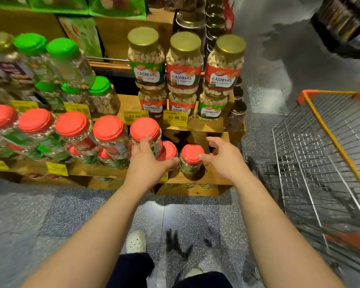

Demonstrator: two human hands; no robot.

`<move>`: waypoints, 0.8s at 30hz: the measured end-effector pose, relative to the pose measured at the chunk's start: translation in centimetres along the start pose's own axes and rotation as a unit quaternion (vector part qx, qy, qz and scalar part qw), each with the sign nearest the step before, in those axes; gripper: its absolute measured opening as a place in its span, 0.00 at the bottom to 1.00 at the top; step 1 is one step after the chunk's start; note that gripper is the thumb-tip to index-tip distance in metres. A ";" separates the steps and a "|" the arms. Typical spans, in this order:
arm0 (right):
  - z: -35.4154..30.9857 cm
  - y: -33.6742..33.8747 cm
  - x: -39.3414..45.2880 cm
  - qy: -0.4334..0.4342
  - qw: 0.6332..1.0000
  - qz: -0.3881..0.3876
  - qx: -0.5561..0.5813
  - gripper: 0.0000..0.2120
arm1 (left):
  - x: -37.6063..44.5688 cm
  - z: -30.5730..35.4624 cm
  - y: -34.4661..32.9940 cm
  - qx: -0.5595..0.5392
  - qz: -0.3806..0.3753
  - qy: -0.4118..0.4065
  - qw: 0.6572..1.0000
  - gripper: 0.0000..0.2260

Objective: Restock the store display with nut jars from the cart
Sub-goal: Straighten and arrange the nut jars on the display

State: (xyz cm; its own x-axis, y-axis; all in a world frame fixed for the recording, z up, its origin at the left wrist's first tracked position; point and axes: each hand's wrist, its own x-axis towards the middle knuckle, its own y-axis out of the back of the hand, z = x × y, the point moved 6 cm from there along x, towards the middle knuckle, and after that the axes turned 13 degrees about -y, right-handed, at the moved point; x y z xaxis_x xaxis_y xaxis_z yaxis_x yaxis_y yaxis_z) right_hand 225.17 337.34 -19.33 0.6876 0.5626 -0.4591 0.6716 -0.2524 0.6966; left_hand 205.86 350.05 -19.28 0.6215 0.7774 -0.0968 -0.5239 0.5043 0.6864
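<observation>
A red-lidded nut jar [192,156] stands alone on the low wooden shelf [208,177]. My right hand [222,156] hovers at its right with fingers spread, the thumb tip touching the lid's edge. My left hand [148,161] rests against the side of a stacked red-lidded jar [145,129], fingers reaching up to its lid and thumb stretched right below another red lid [168,150]. The wire cart [320,163] with an orange rim stands at the right; no jars show in the part I see.
A row of red-lidded jars [73,125] fills the shelf to the left, with green-lidded jars [62,48] above. Gold-lidded cashew jars [184,63] are stacked on the tier behind. Yellow price tags [175,117] line the shelf edges. My feet stand on speckled floor [187,215].
</observation>
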 end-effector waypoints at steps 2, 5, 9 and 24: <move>1.6 -1.5 1.6 -0.004 1.000 0.007 0.002 0.33 | 0.3 -1.6 -3.0 0.004 -0.038 -0.008 0.999 0.46; 4.4 -4.7 4.8 -0.010 1.000 0.014 0.016 0.32 | 1.4 -5.1 -8.3 0.014 -0.096 -0.024 0.995 0.45; 7.8 -9.2 8.9 -0.013 1.000 0.024 -0.002 0.32 | 3.4 -10.0 -13.8 0.004 -0.136 -0.034 0.990 0.42; 17.1 -18.6 20.1 0.043 0.983 0.171 0.059 0.25 | 10.1 -21.7 -27.8 -0.004 -0.140 -0.087 0.986 0.46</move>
State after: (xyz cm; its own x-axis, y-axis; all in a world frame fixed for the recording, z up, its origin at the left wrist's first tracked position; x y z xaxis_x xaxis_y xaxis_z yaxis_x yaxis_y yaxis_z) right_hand 231.24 339.85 -50.92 0.8562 0.4921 -0.1570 0.4356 -0.5245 0.7316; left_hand 214.05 352.02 -54.97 0.8326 0.5313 -0.1564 -0.3220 0.6941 0.6438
